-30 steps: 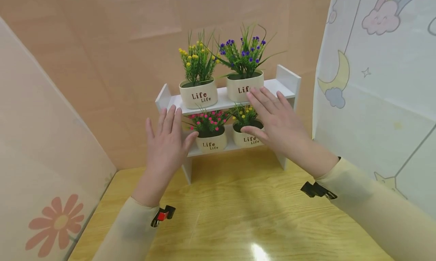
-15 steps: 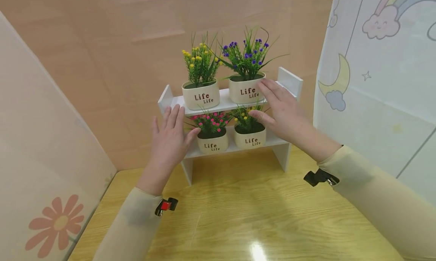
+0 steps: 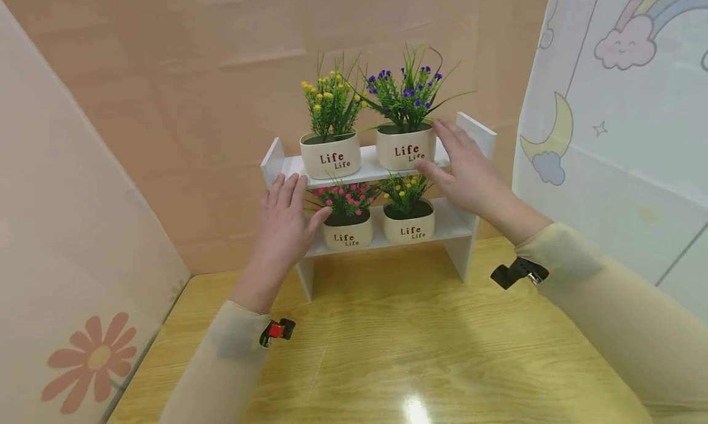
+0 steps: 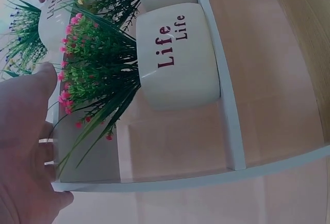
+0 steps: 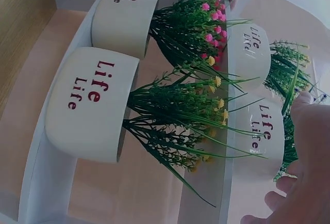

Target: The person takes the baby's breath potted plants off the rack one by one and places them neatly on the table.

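Observation:
In the head view, a two-tier white shelf (image 3: 461, 226) holds cream "Life" pots. Up top stand a pot of yellow flowers (image 3: 332, 157) and a pot of purple flowers (image 3: 405, 147). Pots of pink flowers (image 3: 347, 235) and small yellow flowers (image 3: 409, 227) stand below. My left hand (image 3: 284, 230) is at the shelf's left end, fingers extended near the upper board's edge; firm contact is unclear. My right hand (image 3: 470, 172) is beside the purple-flower pot, fingers along its right side and thumb near its lower front. Whether it touches the pot cannot be told.
The shelf stands on a wooden table (image 3: 354, 344), close to a peach backdrop (image 3: 193, 104). A pale panel with a red flower print (image 3: 96, 362) borders the left, and a patterned white panel (image 3: 608, 153) the right.
My right hand has moved right from in front of the purple-flower pot to its right side. My left hand has shifted slightly, its fingers drawing closer together. The pots look unmoved on the shelf.

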